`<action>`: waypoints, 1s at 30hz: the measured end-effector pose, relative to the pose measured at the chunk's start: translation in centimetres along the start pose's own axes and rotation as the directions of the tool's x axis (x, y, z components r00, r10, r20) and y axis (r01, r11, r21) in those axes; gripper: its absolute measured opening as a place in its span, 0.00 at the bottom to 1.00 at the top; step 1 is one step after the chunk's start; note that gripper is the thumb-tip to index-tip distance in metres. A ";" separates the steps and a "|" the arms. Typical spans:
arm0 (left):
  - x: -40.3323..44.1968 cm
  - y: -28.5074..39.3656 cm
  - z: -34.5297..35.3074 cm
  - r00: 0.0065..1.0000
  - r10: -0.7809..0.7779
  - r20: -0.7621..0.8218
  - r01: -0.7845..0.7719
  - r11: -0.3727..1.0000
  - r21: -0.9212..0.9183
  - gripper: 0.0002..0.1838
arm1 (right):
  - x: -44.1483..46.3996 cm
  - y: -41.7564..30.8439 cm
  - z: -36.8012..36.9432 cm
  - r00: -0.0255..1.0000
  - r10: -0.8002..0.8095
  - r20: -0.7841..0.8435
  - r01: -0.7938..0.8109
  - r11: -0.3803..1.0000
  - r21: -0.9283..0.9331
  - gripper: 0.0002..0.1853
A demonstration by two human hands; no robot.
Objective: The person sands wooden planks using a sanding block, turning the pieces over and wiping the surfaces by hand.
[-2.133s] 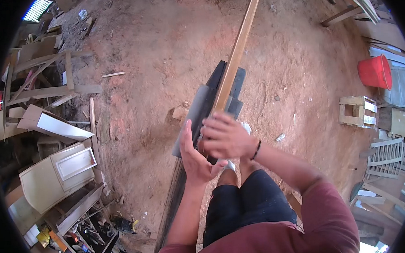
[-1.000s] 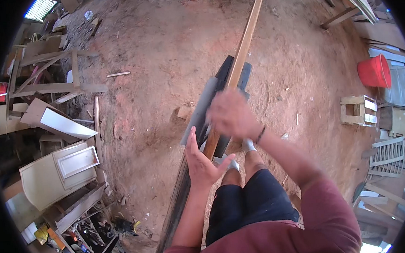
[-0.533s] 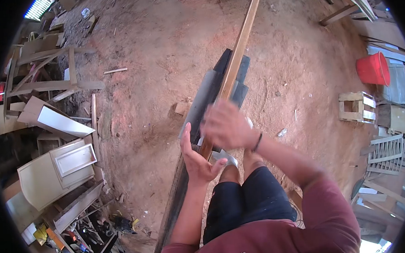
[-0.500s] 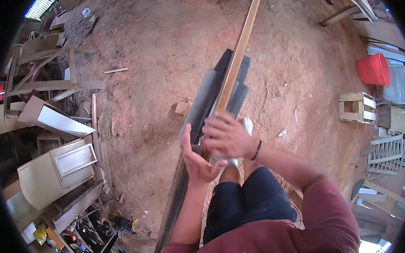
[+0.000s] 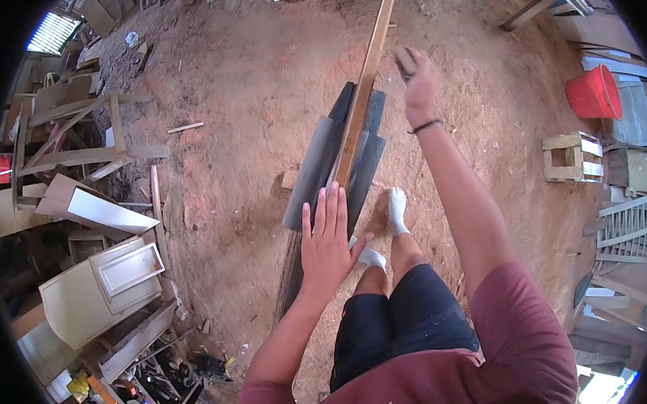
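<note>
My left hand lies flat with its fingers stretched out, over the near end of a long, narrow wooden strip. Beneath the strip are dark grey boards, stacked on a dark beam that runs toward me. Off to the right of the strip, my right hand is raised and closed around a small brown block with a dark side. Motion blurs this block, so its exact kind is unclear. A dark bracelet circles my right wrist.
My socked feet stand right of the beam on the dirt floor. Wooden frames and cabinet panels pile up on the left. A red bucket, a small wooden crate and a slatted rack are on the right.
My right hand has swung forward and right, away from my left hand, and the brown block now shows in it. The left hand has turned from upright to flat on the strip.
</note>
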State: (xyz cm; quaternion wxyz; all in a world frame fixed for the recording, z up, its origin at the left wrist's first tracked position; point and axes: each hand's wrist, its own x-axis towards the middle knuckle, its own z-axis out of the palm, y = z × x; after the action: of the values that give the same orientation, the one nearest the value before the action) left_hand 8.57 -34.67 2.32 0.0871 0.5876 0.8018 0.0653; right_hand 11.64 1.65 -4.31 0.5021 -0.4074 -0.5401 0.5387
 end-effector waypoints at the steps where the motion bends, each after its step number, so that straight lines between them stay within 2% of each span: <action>1: 0.6 -0.2 -0.1 1.000 0.026 0.015 -0.026 1.000 0.008 0.56 | -0.1 -0.1 -1.0 0.964 0.255 -0.079 -0.198 0.881 0.430 0.19; 3: 2.1 -0.2 -0.1 0.999 0.032 0.017 -0.033 0.999 0.011 0.56 | -2.1 -0.7 -4.4 0.911 0.411 -0.039 -0.365 0.846 0.389 0.21; 7: 6.4 0.3 0.4 0.999 0.048 -0.006 -0.048 0.999 -0.008 0.56 | -6.1 0.6 -11.0 0.835 0.549 -0.050 -0.466 0.752 0.466 0.21; 9: 8.3 0.6 0.4 0.999 0.047 -0.001 -0.047 0.999 -0.011 0.56 | -8.0 0.6 -13.8 0.761 0.648 -0.021 -0.585 0.701 0.409 0.24; 11: 10.8 1.1 0.5 0.999 0.031 0.009 -0.031 0.999 -0.009 0.56 | -9.3 2.0 -16.6 0.686 0.727 0.013 -0.635 0.590 0.498 0.28; 15: 16.3 1.8 0.9 1.000 0.015 0.007 -0.015 1.000 0.009 0.56 | -10.7 5.0 -19.8 0.600 0.800 -0.019 -0.690 0.529 0.494 0.31; 17: 19.5 2.2 1.0 1.000 0.007 0.014 -0.007 1.000 0.025 0.56 | -11.0 6.1 -21.2 0.511 0.859 0.038 -0.742 0.419 0.524 0.29; 18: 21.4 2.3 1.1 1.000 -0.002 0.009 0.002 0.999 0.035 0.56 | -10.8 6.4 -21.6 0.511 0.859 0.035 -0.735 0.415 0.536 0.29; 20: 25.0 2.6 1.3 0.999 -0.003 0.032 0.002 0.999 0.045 0.57 | -10.3 6.7 -22.2 0.401 0.913 0.082 -0.806 0.309 0.505 0.28; 24: 32.9 3.3 1.7 1.000 -0.011 0.020 0.009 0.997 0.075 0.57 | -9.3 7.6 -23.6 0.386 0.919 0.081 -0.813 0.298 0.499 0.27; 26: 36.8 3.7 2.1 0.998 0.025 -0.054 -0.017 0.991 0.136 0.57 | -8.1 6.3 -24.1 0.323 0.946 0.033 -0.858 0.277 0.432 0.26; 28: 41.0 3.9 2.6 0.997 0.034 -0.072 -0.023 0.989 0.143 0.57 | -7.2 6.5 -25.0 0.320 0.946 0.046 -0.858 0.268 0.438 0.25; 30: 45.6 4.3 3.1 0.995 0.043 -0.095 -0.029 0.990 0.141 0.57 | -6.5 6.4 -26.6 0.252 0.963 0.094 -0.847 0.173 0.502 0.25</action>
State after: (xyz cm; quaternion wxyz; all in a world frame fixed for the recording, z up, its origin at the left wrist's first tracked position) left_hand -0.12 10.12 -2.69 0.0054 0.6029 0.7968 0.0394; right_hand 38.12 0.43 -13.61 0.2191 -0.5803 0.0239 0.7840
